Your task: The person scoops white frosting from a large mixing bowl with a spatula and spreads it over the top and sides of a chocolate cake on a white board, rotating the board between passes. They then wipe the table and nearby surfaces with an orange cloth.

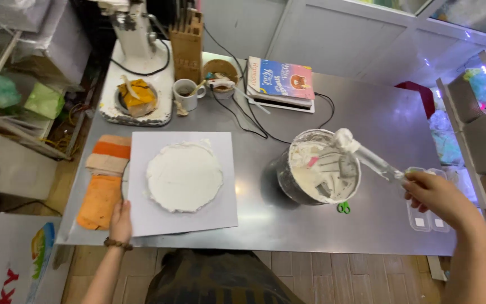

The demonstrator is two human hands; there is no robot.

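Right hand (435,197) grips cream-laden spatula (361,151) over bowl (319,169); left hand (121,220) pinches board (184,180) edge. Risk: cream dripping onto worktop (367,112).

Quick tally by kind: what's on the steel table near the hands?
White boards with a cream disc: 1
Metal bowls of cream: 1
Spatulas in the right hand: 1
Orange cloths by the left hand: 1
Mugs: 1
Total: 5
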